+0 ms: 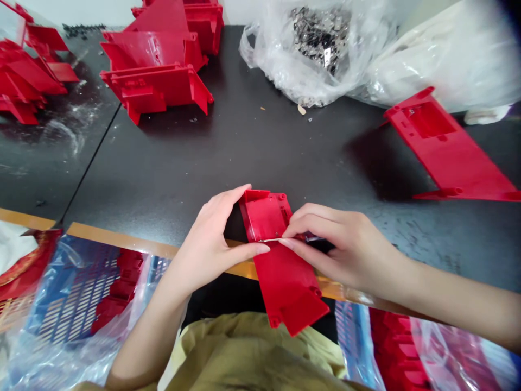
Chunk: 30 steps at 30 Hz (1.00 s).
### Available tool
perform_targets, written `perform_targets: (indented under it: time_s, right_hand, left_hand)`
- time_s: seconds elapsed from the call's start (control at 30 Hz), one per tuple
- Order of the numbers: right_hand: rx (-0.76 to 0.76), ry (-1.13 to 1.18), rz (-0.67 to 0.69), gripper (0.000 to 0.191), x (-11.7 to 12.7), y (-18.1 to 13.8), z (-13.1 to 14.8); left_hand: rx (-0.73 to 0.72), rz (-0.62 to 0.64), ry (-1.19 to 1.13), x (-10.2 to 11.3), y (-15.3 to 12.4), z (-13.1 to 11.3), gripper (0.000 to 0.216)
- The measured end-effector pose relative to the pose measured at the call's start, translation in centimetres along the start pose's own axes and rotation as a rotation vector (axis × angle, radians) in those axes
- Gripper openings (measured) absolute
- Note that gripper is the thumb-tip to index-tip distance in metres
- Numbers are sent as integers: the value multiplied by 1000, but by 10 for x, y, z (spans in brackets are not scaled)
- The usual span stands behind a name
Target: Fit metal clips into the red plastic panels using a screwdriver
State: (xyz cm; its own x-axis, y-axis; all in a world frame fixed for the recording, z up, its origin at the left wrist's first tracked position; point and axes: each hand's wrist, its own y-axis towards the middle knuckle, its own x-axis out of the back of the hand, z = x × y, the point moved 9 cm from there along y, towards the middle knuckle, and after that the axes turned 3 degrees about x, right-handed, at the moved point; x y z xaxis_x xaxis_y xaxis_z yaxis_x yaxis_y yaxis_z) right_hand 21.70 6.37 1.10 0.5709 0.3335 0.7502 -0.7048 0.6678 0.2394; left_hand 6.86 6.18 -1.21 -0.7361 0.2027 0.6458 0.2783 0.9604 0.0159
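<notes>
A red plastic housing part (285, 271) lies across the table's front edge, its lower end hanging over my lap. My left hand (215, 239) grips it along the left side, thumb on its face and fingers at the far corner. Between the thumb and fingers of my right hand (334, 233) is a thin metal strip (269, 240), pinched at its right end. The strip lies crosswise along the lower edge of the part's raised box section, close to my left thumb. Whether it is seated there I cannot tell.
Stacked red parts (157, 87) stand at the back left, with more red pieces (32, 76) beyond. A plastic bag (277, 70) of small metal pieces sits at the back. Another red part (456, 146) rests at right. Blue crates (73, 293) flank my lap.
</notes>
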Motion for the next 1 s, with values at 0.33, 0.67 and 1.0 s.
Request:
perform_targets:
  time_s: [0.33,0.67,1.0]
  right_hand:
    - [9,-114,-26,7,0,-4,6]
    - [-66,-38,4,10,-6,-4,-4]
    - [-93,-28,17,13,-8,-1,-4]
  left_hand:
    - [22,-28,5,0,-1,2,77]
    - [40,-77,-19,2,-2,-2,70]
    - [81,-66,-85,-1,-2,-4,63]
